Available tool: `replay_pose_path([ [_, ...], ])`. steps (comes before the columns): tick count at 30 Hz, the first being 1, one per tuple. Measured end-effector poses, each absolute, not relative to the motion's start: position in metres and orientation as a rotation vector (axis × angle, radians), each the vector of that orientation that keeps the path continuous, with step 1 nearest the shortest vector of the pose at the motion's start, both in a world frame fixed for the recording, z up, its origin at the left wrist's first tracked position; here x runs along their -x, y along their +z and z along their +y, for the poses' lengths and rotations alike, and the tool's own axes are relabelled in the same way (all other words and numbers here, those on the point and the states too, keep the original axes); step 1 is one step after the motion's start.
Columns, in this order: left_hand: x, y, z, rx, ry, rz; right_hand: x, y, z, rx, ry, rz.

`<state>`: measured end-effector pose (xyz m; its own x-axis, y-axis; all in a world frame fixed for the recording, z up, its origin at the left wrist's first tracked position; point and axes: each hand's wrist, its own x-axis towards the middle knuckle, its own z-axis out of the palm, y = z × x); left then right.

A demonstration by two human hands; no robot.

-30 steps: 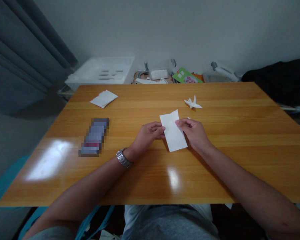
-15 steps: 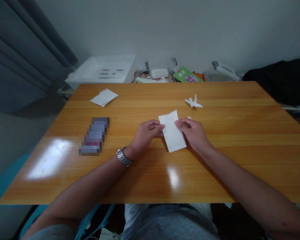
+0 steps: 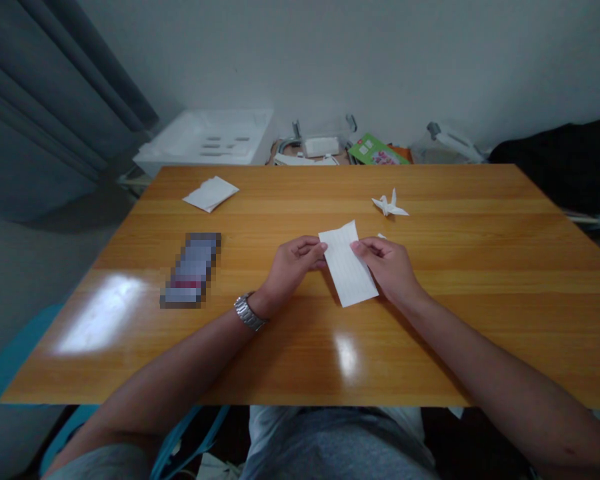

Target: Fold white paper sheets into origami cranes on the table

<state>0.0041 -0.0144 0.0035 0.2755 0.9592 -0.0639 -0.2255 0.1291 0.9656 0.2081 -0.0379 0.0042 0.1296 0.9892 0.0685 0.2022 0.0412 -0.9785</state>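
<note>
A white sheet of paper (image 3: pixel 349 270), faintly lined, is held tilted above the wooden table (image 3: pixel 280 353). My left hand (image 3: pixel 296 263) pinches its upper left edge between thumb and fingers. On the opposite edge, my right hand (image 3: pixel 387 263) grips it with the thumb on top. Behind the right hand lies a small white scrap (image 3: pixel 381 236), mostly hidden. A folded white paper crane (image 3: pixel 390 204) stands farther back on the table.
Several white paper sheets (image 3: pixel 211 194) lie at the back left. A phone (image 3: pixel 191 270), blurred out, rests left of my left hand. Beyond the table's far edge are a white foam box (image 3: pixel 220 137), a green booklet (image 3: pixel 377 150) and a black cloth-like heap (image 3: pixel 560 163).
The paper's lower end has swung slightly to the right, and a little more of it shows. Both hands keep their hold. The whole view has shifted slightly.
</note>
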Motion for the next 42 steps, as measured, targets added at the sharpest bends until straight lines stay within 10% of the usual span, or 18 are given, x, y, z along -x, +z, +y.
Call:
replay_pose_path([
  [42,0.007,0.001,-0.002,-1.361,1.090,1.084,-0.211,0.001,-0.035,1.404,1.021,-1.404],
])
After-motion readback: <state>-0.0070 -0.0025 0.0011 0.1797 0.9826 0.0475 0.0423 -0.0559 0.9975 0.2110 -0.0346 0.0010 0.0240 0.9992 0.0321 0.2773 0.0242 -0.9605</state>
